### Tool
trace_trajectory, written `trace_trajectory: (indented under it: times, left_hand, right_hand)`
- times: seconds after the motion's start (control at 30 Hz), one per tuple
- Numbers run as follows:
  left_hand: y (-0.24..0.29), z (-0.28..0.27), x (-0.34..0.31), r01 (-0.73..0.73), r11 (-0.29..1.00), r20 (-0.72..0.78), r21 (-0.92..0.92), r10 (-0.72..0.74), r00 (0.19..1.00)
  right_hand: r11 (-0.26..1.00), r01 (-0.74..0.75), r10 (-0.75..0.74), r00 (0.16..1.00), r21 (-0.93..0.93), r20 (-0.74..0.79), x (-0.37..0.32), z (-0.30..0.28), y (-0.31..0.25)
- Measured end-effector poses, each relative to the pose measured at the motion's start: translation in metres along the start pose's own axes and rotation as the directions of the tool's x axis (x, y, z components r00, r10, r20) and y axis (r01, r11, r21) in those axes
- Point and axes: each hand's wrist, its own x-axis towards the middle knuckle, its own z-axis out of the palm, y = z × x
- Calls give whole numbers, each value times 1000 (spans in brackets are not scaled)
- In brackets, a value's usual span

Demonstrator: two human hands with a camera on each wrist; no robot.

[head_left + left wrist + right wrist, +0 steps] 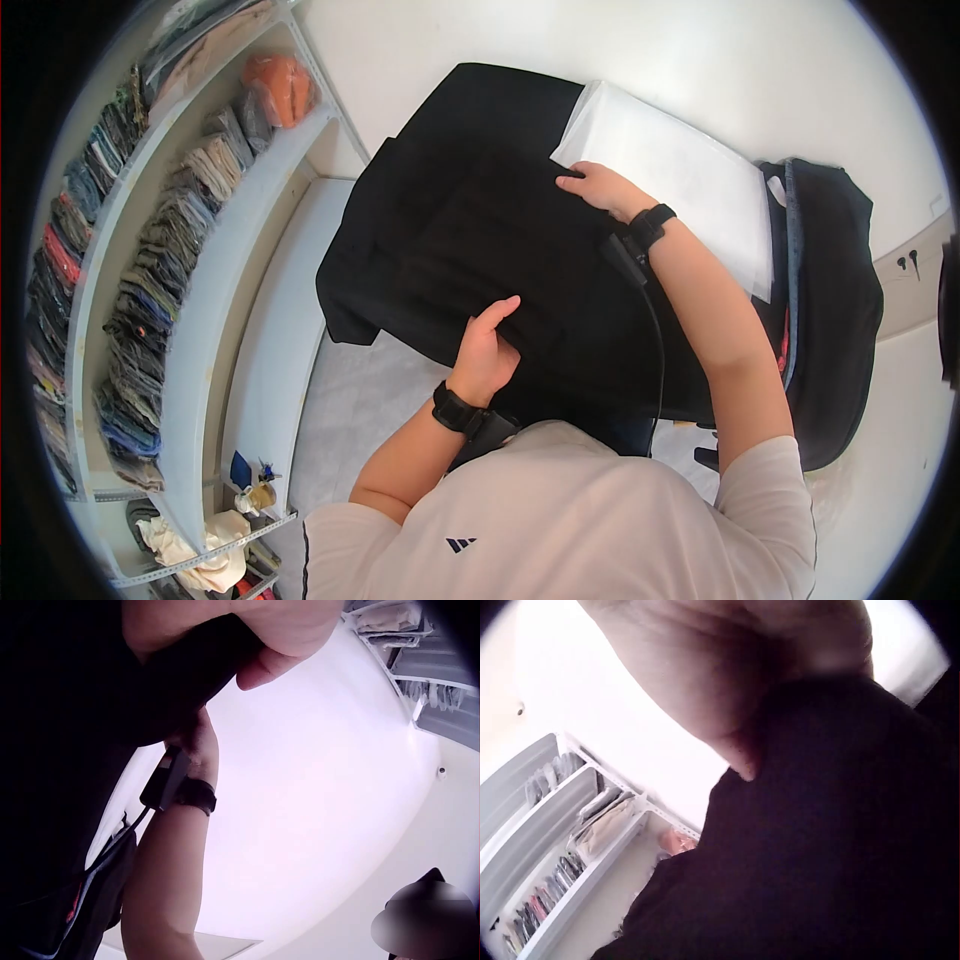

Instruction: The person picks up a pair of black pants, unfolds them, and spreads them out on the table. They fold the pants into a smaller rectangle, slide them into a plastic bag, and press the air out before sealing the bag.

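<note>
Judging this black cloth [460, 220] soft, floppy and fairly heavy, I'd hold it by its edges, left hand [484, 356] curled round one fold, right hand [608, 191] pinching another

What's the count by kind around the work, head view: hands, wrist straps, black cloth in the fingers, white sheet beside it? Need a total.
Hands: 2 (left hand, right hand)
Wrist straps: 2 (left strap, right strap)
Black cloth: 1
White sheet: 1
Total: 6
</note>
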Motion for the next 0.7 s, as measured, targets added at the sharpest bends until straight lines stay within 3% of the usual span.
trace_trajectory:
  times: [0.07,0.1,0.13,0.17,0.23,0.33,0.43,0.5,0.7]
  left_hand:
    - [2,-4,1,18,1000,44,1,-18,999]
    - [5,-1,-2,24,999,43,-22,-23,999]
    - [7,2,-4,29,999,43,-44,-27,999]
    - [8,5,-5,27,999,38,-45,-26,999]
    - [9,11,-4,30,997,94,-75,-23,995]
    - [7,24,-4,115,980,119,-162,-96,988]
    - [-6,23,0,141,967,129,-213,-115,985]
    - [-11,8,4,196,956,177,-219,-159,971]
    - [-3,4,-7,81,996,173,-46,-72,982]
  right_hand:
    - [984,-127,104,979,-123,-172,-6,-1,-13]
    - [984,-127,106,981,-122,-165,-15,-2,-19]
    - [985,104,-124,981,-136,-150,-35,-4,-27]
    - [933,329,-349,928,-147,-133,-56,-4,-33]
    - [824,530,-552,830,-198,-78,-103,6,-39]
    - [948,318,-312,936,-10,165,-154,10,-45]
    - [954,286,-296,947,89,122,-166,12,-37]
    - [962,234,-257,948,137,189,-171,12,-31]
    - [943,311,-330,921,121,205,-181,25,-21]
